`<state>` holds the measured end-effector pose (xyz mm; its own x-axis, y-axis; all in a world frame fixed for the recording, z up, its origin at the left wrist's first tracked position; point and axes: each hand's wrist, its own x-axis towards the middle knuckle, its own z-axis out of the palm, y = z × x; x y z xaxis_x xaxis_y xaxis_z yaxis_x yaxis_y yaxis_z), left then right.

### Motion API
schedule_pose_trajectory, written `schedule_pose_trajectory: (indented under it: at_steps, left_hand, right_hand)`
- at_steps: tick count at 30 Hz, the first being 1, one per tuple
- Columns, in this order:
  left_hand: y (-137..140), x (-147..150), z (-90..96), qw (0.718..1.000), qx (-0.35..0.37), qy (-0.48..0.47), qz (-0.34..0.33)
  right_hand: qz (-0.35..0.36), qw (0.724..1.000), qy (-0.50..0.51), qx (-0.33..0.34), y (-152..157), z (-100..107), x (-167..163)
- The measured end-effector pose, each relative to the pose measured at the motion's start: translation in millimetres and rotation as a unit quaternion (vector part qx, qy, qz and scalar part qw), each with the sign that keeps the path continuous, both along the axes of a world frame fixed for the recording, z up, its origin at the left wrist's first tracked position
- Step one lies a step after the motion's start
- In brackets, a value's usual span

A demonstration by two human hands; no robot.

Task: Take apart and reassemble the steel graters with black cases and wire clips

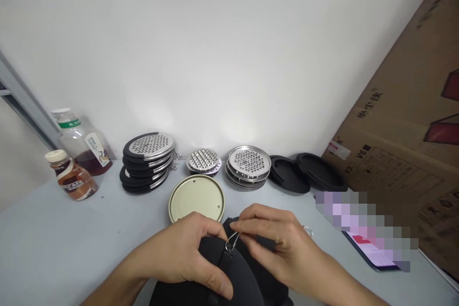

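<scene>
My left hand [195, 251] grips a black rounded piece [240, 272] with a strap-like tab at its upper edge, low in the middle of the view. The thumb lies across its near face. At that tab hangs a small metal ring [229, 246] with a thin wire loop [234, 238] through it. My right hand [276, 244] pinches the wire loop between thumb and fingers. More black material [261, 244] lies behind and under my right hand, and whether it is part of the same piece is hidden. A gold-coloured round lid [197, 198] lies just beyond my left hand.
Along the wall stand a stack of black-rimmed perforated discs [148, 162], small grater discs [203, 160], stacked metal grater discs [248, 167] and black round covers [321, 172]. Two bottles [73, 181] are at left. A phone [373, 248] and a cardboard box [401, 129] are at right.
</scene>
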<state>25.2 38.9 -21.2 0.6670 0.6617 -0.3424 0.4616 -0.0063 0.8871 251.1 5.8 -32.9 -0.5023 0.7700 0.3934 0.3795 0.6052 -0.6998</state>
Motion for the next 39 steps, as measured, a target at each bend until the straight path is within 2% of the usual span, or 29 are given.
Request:
schedule_pose_trajectory:
  at_steps: [5, 11, 18, 20, 27, 33, 36, 39]
  left_hand:
    - [0.4, -0.2, 2.6, 1.0, 0.007, 0.008, 0.005]
    - [0.7, 0.1, 2.6, 1.0, 0.022, 0.015, 0.013]
    - [2.0, -1.5, 3.8, 0.999, -0.019, -0.027, 0.011]
    - [2.1, -1.9, 4.3, 0.999, -0.024, -0.021, 0.008]
    - [4.0, -1.8, 3.0, 1.0, 0.023, -0.007, -0.013]
    - [6.2, -3.3, 0.9, 0.999, 0.02, -0.017, -0.031]
    - [6.6, -2.0, -0.5, 0.998, 0.052, -0.022, -0.029]
    - [7.4, -1.4, 1.5, 0.998, 0.054, -0.034, 0.002]
  right_hand:
    - [-0.022, 1.0, -0.022, -0.004, -6.8, 1.9, 2.5]
    - [-0.063, 0.998, 0.006, 0.022, -9.3, -1.9, -5.6]
    - [-0.091, 0.985, 0.029, 0.143, -14.8, -7.4, -16.3]
    - [-0.097, 0.983, 0.024, 0.156, -17.2, -9.6, -17.2]
    - [-0.127, 0.978, -0.024, 0.163, -20.0, -18.8, -21.2]
    - [-0.147, 0.958, -0.072, 0.236, -21.9, -20.9, -28.3]
    - [-0.162, 0.959, -0.061, 0.224, -20.5, -17.5, -29.3]
    - [-0.154, 0.979, -0.014, 0.136, -15.6, -8.9, -26.6]
